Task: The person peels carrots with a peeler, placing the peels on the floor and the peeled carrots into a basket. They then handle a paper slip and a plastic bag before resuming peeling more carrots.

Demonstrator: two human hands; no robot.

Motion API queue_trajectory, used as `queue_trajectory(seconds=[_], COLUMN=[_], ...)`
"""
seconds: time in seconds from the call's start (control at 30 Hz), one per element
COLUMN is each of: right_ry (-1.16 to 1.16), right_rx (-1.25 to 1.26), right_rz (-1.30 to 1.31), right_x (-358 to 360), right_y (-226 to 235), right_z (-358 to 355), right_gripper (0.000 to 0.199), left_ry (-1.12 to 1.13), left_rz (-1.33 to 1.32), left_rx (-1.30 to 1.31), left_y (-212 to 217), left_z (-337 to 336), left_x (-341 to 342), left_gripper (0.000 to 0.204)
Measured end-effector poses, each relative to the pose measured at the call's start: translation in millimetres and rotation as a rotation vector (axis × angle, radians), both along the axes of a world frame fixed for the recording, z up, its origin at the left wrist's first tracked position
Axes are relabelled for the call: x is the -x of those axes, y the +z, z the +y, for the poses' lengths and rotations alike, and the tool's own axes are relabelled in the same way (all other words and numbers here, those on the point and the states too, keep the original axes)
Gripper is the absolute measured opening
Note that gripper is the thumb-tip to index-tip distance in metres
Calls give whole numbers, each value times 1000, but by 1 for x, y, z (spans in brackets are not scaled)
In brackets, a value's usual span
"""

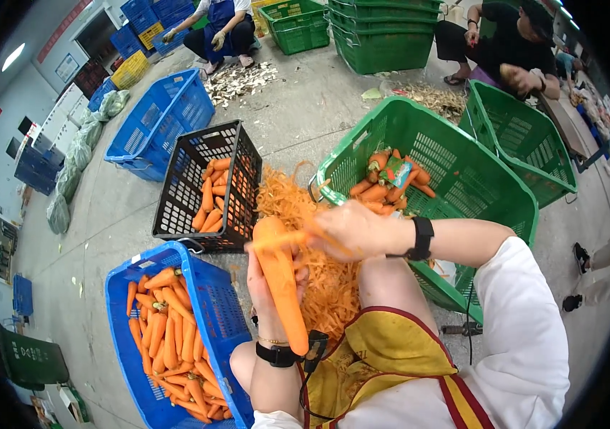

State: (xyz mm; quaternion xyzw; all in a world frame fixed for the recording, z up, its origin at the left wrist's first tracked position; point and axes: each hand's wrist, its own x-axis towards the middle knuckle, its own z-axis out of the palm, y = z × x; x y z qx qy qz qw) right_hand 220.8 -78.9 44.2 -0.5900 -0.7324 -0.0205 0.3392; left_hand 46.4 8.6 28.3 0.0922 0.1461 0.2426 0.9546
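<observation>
A large carrot [281, 282] slants across the middle, its lower end toward me. My left hand [262, 282] is closed around it from beneath, with the thumb along one side. Over the carrot's upper part, my right hand [355, 230] is closed on an orange peeler [287, 239], smeared by motion, that lies across the carrot. Below both hands is a heap of orange carrot peelings [330, 304] on the floor between my knees.
A blue crate [201, 293] of carrots stands at the near left. Behind it, a black crate [242, 161] holds more carrots. On the right, a green crate [484, 179] contains carrots and a coloured packet. Two people [222, 21] [512, 36] crouch or sit farther off near scraps.
</observation>
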Motion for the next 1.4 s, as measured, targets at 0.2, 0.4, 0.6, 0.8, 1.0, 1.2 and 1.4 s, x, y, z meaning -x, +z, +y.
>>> queue_trajectory(seconds=[0.2,0.4,0.6,0.8,1.0,1.2,1.4], right_ry=[-121,36,-1,-39,-46,-156,-279], right_rx=[-60,74,84,275,195,189,195], right_rz=[24,-13,27,126,146,94,9], right_x=[2,11,0,-21,-21,-18,-34], right_y=[-1,7,17,12,20,18,-8], right_z=[2,-1,12,18,6,8,18], right_gripper=[22,20,24,30,22,24,28], left_ry=[-32,22,-33,-101,34,75,97], left_rz=[-56,19,50,-69,245,444,499], left_rx=[-61,-96,-127,-130,-396,-712,-752], left_y=[-1,0,3,7,9,15,10], left_z=[3,-1,3,-7,-7,-11,-11], left_x=[5,4,5,6,4,7,3], left_gripper=[52,53,51,49,46,66,70])
